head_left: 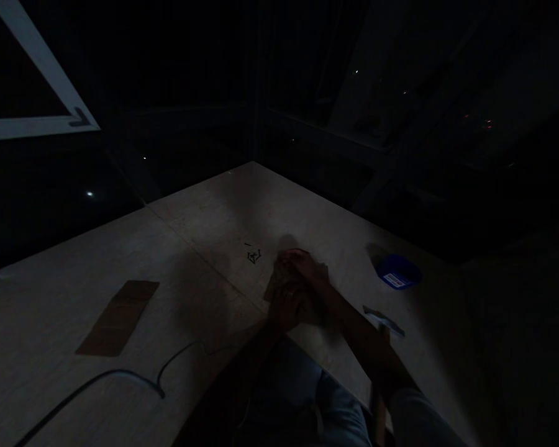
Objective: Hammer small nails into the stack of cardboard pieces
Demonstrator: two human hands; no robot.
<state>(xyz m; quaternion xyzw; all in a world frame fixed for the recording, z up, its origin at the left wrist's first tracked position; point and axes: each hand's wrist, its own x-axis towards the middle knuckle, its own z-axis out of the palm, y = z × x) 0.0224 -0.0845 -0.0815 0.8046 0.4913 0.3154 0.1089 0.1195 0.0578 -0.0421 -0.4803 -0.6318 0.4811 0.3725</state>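
The scene is very dark. My left hand (286,305) and my right hand (302,267) rest close together on a small brown board (323,270) that lies on a pale plywood floor (205,242). The right hand lies flat over the board's far part, while the left hand presses beside it with curled fingers. Just beyond the hands lies a small cluster of dark nails (254,255). Whether either hand grips anything is lost in the dark.
A hammer (382,323) lies to the right, with a blue box (398,272) farther right. Another brown board (120,316) lies at the left. A dark cable (121,375) runs along the near floor. The floor ends at dark drop-offs beyond its far edges.
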